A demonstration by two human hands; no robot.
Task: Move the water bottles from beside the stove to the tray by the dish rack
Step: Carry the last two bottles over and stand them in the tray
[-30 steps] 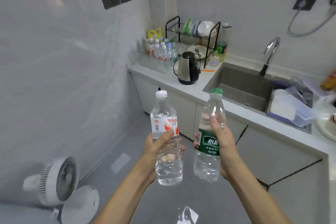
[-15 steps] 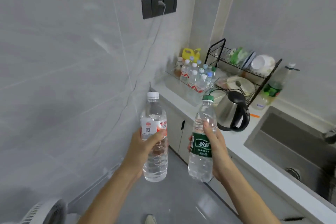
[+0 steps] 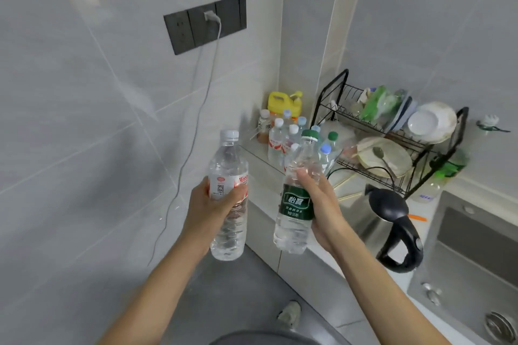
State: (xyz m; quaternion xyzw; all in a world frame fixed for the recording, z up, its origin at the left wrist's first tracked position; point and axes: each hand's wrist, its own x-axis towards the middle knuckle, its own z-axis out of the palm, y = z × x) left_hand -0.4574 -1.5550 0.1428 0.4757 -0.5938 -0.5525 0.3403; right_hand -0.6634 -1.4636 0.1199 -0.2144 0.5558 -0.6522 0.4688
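Observation:
My left hand [image 3: 208, 206] grips a clear water bottle with a white cap and red-and-white label [image 3: 228, 173], held upright over the floor. In my right hand [image 3: 322, 204] is a water bottle with a green cap and dark green label [image 3: 297, 204], tilted slightly, at the counter's near edge. Behind them a clear tray [image 3: 259, 155] in the counter corner holds several upright water bottles [image 3: 283, 138]. The black wire dish rack [image 3: 392, 137] stands just right of the tray.
A steel kettle with a black handle [image 3: 392, 227] sits on the counter right of my right hand. A yellow jug [image 3: 283, 102] stands in the corner. The sink [image 3: 476, 255] lies far right. A white cable [image 3: 196, 109] hangs from the wall socket.
I have stepped closer to the corner; the tray, rack and kettle now loom larger and nearer. Both hands still hold their bottles, now level with the counter's edge.

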